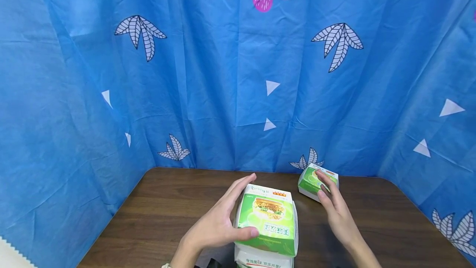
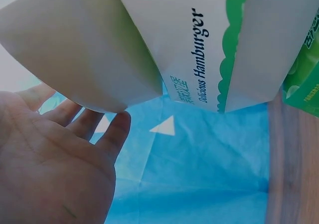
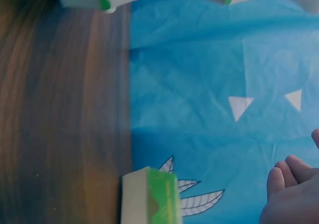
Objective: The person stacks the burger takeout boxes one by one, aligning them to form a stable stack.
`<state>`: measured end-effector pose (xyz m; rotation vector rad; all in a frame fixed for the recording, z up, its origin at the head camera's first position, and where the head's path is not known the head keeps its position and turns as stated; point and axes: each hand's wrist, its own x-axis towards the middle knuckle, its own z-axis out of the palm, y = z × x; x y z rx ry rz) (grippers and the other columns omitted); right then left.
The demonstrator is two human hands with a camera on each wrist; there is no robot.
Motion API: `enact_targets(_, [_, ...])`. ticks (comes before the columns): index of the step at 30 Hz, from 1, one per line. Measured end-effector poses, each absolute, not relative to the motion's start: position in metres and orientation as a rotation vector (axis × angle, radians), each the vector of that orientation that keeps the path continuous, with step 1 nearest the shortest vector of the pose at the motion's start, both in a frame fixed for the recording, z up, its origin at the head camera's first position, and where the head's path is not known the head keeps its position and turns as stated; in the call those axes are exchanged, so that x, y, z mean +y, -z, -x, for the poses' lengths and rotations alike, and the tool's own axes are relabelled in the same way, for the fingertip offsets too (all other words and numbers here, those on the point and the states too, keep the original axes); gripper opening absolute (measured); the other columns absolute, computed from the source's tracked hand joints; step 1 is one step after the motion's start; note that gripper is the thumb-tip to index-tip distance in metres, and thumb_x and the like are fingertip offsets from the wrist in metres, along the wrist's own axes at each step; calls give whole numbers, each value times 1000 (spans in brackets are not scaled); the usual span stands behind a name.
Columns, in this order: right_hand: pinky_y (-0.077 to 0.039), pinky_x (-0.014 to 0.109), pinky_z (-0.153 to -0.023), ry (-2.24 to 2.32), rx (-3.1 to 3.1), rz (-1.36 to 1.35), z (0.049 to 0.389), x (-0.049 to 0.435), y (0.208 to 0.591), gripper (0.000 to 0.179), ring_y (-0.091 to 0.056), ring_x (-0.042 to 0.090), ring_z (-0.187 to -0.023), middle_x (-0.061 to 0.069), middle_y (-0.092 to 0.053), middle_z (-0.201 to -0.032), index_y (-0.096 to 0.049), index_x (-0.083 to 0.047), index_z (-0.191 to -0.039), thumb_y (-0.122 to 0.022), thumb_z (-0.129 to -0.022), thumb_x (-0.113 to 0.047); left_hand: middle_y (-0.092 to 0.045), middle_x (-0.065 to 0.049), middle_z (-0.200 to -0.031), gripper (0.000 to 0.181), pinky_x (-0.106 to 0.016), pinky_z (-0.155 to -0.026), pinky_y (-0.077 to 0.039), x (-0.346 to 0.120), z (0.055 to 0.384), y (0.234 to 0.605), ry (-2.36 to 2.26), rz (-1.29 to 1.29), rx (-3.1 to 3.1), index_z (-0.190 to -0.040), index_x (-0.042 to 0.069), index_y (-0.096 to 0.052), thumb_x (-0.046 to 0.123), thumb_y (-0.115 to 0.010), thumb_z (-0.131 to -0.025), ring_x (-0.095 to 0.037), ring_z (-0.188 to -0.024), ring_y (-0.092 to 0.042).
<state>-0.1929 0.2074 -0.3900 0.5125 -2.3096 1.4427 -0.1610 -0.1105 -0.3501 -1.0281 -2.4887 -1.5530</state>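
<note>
Several hamburger boxes stand in a stack at the table's near middle. The top box (image 1: 265, 214) is green and white with a burger picture. My left hand (image 1: 219, 222) is at its left side, thumb laid over the near edge and fingers extended. In the left wrist view fingertips meet the top box's (image 2: 84, 45) lower edge, above a white box (image 2: 214, 50) lettered "Delicious Hamburger" and a green one (image 2: 306, 79). My right hand (image 1: 340, 218) is raised with fingers spread, holding nothing. It overlaps another hamburger box (image 1: 310, 181) at the back right in the head view.
The stack and the separate box stand on a dark brown wooden table (image 1: 178, 189). A blue patterned curtain (image 1: 208, 94) hangs behind the table and along both sides. The separate box lies close to the table's back edge.
</note>
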Motion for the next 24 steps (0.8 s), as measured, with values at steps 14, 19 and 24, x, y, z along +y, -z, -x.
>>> enact_targets(14, [-30,1,-88,-1538,-2353,-292,208,223,400,54,-25,20,-140,15,-22,-156,-19,-24,-153,-39,-104,-33,-24,21,-153,96,-39,-108,-36,-109,161,351,1572,1042,-2474,-150,42,-20,37,-79,-75,-10,-130,-37])
enact_targets(19, [-30,-1,-86,-1511,-2365,-244,209,226,403,58,-25,43,-139,14,-15,-159,-18,-28,-154,-44,-102,-35,-23,20,-153,97,-40,-108,-36,-109,161,351,1549,1044,-2475,-150,42,-20,38,-79,-74,-10,-131,-37])
enact_targets(24, [-29,20,-111,-1461,-2397,-179,213,230,409,64,-17,42,-143,10,-8,-161,-17,-25,-154,-49,-100,-37,-25,19,-153,96,-38,-107,-37,-108,160,352,1531,1041,-2478,-150,42,-20,39,-79,-75,-9,-130,-38])
